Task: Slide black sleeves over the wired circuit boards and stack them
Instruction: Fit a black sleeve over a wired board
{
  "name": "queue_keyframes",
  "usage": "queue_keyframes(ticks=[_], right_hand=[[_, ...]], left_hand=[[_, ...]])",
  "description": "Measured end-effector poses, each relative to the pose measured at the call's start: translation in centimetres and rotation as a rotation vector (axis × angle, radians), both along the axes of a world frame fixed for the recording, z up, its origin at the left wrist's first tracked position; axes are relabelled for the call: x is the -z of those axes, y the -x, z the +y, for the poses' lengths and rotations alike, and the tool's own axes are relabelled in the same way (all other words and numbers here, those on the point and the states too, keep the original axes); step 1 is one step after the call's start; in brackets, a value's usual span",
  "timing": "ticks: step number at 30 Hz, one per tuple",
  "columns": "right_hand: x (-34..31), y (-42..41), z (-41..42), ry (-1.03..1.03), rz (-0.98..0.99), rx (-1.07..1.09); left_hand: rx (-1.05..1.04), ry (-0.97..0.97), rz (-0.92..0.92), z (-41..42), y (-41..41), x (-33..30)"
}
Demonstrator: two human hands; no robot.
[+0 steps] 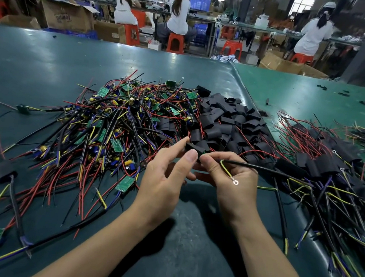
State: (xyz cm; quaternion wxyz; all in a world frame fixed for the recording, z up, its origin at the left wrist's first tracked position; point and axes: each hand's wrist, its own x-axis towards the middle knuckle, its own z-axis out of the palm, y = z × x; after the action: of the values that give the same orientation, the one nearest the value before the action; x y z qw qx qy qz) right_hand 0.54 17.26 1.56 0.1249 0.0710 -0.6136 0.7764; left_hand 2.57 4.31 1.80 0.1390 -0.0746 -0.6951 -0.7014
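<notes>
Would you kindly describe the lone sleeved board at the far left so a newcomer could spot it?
Start at the big tangle of bare boards on the green table. Look to its lower left edge: the sleeved board lies alone, black-wrapped while nearby boards show green.

Both bare forearms reach in from the near edge and meet at the middle. The left hand (166,171) has thumb and forefinger raised in a pinch, while the right hand (229,176) curls its fingers, fingertips touching the left's.
</notes>
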Motion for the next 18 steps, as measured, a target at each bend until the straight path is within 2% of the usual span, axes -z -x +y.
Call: queue_keyframes(ticks=[4,13,18], right_hand=[[-0.23,0.24,0.32,0.100,-0.075,-0.061],[-0.29,0.11,0.63,-0.066,0.045,-0.048],[-0.36,0.04,0.61,-0.052,-0.010,-0.049]], left_hand=[[0.010,-0.001,-0.021,-0.24,0.21,-0.15],[-0.028,0.037,-0.052,-0.14,0.55,0.29],[0.015,-0.035,-0.062,-0.09,0.21,0.10]])
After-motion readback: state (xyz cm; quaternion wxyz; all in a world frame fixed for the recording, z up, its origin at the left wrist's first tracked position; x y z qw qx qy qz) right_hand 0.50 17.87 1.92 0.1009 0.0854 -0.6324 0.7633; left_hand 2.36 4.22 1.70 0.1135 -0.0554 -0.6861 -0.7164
